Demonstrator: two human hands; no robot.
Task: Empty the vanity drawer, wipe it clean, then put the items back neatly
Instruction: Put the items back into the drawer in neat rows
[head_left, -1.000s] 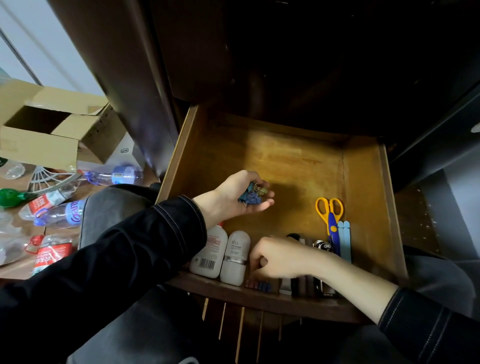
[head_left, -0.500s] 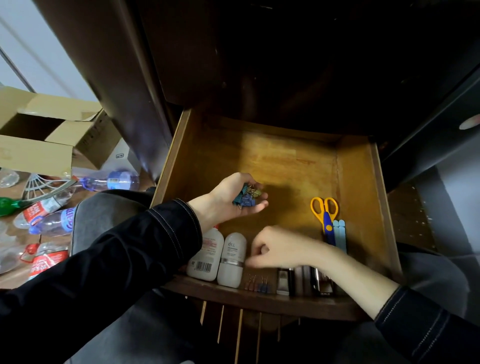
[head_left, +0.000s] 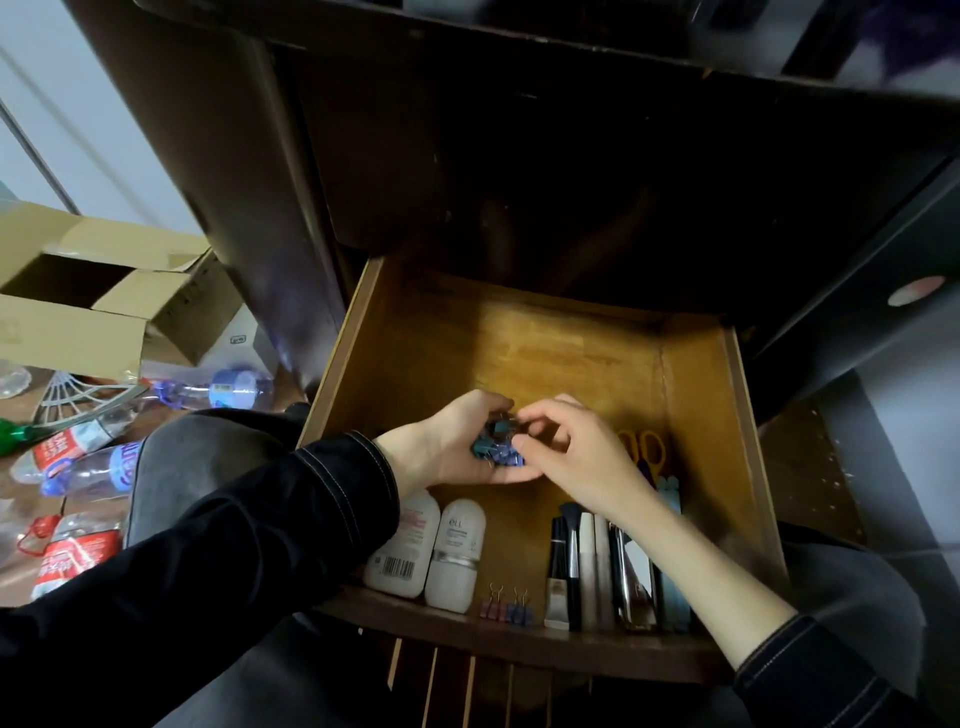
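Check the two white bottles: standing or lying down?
Lying down. Both white bottles lie on their sides, side by side, against the drawer's front wall.

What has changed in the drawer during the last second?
The right hand left the front edge of the wooden drawer, where two small binder clips stand uncovered, and moved back to the pile of blue binder clips cupped in the left hand; whether its fingers pinch one is unclear. The left hand kept holding the pile. The white bottles and yellow-handled scissors stayed put.
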